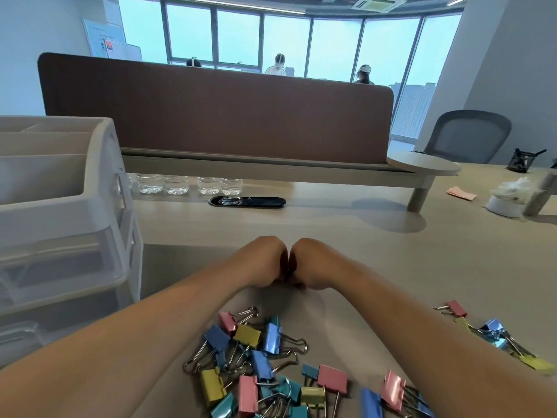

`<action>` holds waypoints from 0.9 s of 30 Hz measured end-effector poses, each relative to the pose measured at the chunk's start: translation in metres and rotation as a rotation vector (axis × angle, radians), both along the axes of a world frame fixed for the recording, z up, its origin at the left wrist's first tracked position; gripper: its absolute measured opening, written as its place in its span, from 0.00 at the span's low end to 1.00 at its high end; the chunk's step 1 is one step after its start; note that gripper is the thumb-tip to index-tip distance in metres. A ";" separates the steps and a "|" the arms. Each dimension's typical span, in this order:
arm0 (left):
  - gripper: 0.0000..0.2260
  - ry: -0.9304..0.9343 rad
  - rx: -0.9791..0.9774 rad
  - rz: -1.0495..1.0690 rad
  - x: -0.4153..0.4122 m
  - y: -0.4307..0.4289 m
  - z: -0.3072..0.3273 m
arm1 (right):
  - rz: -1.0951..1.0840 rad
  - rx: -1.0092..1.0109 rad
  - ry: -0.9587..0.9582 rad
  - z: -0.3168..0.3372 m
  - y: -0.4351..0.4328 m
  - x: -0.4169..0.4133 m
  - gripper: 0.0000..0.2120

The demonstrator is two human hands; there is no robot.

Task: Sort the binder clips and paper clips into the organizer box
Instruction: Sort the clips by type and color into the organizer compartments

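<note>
Left hand [262,262], right hand [316,263] touching on desk [376,242] beyond binder clips [256,357] heap; fingers curled under, whether grasping anything cannot tell. Organizer box [60,206] at left.

The pale tabletop [376,251] carries a translucent organizer box [60,212] at the left and a loose pile of coloured binder clips [265,366] at the near centre. A smaller cluster [494,336] lies near right, and clear water bottles [187,185] stand in a row far off, under a raised shelf [271,170].

Head-worn wide-angle view, facing forward and slightly down, close over the desk [376,254]
</note>
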State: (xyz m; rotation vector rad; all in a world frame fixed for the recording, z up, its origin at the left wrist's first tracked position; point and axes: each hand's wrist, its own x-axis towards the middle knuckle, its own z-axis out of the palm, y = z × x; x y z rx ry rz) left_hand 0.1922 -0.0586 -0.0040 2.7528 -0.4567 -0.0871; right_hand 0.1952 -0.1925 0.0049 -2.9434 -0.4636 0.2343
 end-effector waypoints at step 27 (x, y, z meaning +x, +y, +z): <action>0.08 -0.096 -0.022 -0.008 -0.017 0.000 0.007 | -0.063 0.231 -0.084 0.009 -0.030 -0.023 0.08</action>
